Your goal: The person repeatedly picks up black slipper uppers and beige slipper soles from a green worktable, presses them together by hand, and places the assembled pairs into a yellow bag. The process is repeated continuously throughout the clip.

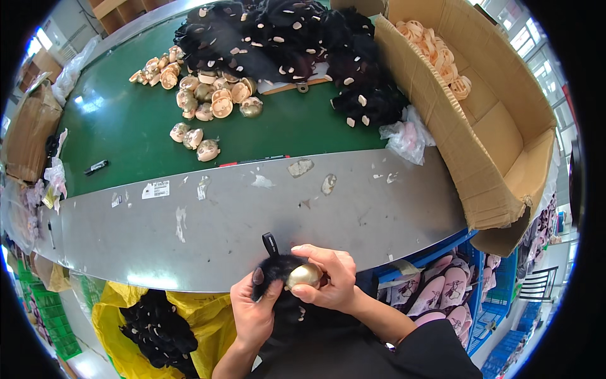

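Close to the table's front edge, my left hand (254, 309) pinches a small black furry plush cover (273, 270) with a black strap loop (270, 244) sticking up from it. My right hand (334, 278) grips a shiny gold, rounded doll-head shell (304, 276) and presses it against the fur. The shell's other side is hidden. Farther off, peach and gold doll heads (222, 104) lie in loose groups on the green mat (126, 142). A big heap of black furry covers (265, 38) with pale patches lies behind them.
At the right stands an open cardboard box (454, 139) holding peach ring-shaped parts (435, 50). A yellow bag (211, 322) with black furry pieces sits below the table at left. Blue crates (486, 316) with pink slippers (451, 287) stand at lower right. Markers (96, 167) lie about.
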A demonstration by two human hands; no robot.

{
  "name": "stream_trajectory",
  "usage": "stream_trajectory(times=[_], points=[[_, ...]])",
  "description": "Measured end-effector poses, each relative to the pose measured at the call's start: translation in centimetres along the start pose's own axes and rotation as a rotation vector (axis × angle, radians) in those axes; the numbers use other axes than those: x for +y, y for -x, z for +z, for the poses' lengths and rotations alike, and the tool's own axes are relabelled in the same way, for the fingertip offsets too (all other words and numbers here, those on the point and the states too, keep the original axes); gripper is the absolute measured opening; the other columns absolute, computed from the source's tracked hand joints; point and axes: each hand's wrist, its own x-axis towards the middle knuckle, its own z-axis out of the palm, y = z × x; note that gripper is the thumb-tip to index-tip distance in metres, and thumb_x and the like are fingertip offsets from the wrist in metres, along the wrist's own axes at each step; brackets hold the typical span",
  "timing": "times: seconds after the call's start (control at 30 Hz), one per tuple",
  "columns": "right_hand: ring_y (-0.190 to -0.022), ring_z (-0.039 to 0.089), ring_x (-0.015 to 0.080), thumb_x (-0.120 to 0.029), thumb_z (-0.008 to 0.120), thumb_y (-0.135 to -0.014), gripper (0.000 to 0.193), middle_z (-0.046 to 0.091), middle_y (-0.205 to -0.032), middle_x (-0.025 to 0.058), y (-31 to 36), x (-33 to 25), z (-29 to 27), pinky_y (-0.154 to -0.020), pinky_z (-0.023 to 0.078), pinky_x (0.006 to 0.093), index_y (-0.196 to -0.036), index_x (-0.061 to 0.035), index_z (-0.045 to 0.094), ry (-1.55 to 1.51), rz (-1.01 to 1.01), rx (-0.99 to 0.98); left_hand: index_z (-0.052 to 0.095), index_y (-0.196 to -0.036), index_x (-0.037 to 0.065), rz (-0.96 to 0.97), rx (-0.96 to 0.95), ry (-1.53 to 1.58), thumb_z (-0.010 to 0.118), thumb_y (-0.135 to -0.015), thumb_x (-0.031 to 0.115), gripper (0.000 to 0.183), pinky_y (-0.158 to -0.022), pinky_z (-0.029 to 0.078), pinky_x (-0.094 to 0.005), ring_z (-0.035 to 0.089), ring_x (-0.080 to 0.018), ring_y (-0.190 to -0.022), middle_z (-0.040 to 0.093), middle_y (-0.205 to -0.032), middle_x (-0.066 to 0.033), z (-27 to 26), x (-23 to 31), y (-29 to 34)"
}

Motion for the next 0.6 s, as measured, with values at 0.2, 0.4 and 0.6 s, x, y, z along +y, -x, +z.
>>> stream_trajectory(times=[0.2, 0.4, 0.6], points=[[-0.045, 0.048, 0.0102, -0.040, 0.081, -0.087, 0.055, 0.060, -0.063, -0.0007, 0.0, 0.7, -0.6, -0.045, 0.039, 0.0255, -0.115, 0.0054, 0.067, 0.263, -0.203, 0.003, 0.065, -0.104, -0.003, 0.210, 0.024, -0.305, 0.074, -0.095, 0.008, 0.016, -0.080, 0.045, -0.0216, 0.054, -0.0069, -0.086, 0.066, -0.097, -0.0011, 0.0, -0.3, 0.8], [-0.044, 0.046, 0.0134, -0.032, 0.084, -0.083, 0.052, 0.052, -0.059, -0.0009, -0.7, -0.3, -0.6, -0.046, 0.038, 0.0279, -0.120, 0.0024, 0.070, 0.435, -0.184, -0.017, 0.060, -0.099, 0.001, 0.247, 0.020, -0.215, 0.075, -0.094, 0.006, 0.017, -0.076, 0.042, -0.0201, 0.052, -0.0042, -0.083, 0.062, -0.092, 0.0005, 0.2, -1.1, 0.1], [-0.047, 0.051, 0.0170, -0.029, 0.076, -0.090, 0.046, 0.060, -0.063, 0.0032, -1.3, -1.4, -0.6, -0.049, 0.042, 0.0301, -0.122, 0.0034, 0.069, 0.430, -0.041, -0.182, 0.052, -0.098, 0.006, 0.116, -0.039, -0.157, 0.078, -0.090, 0.004, 0.026, -0.074, 0.042, -0.0182, 0.051, -0.0016, -0.083, 0.057, -0.089, 0.0033, 0.2, 0.4, -0.3]])
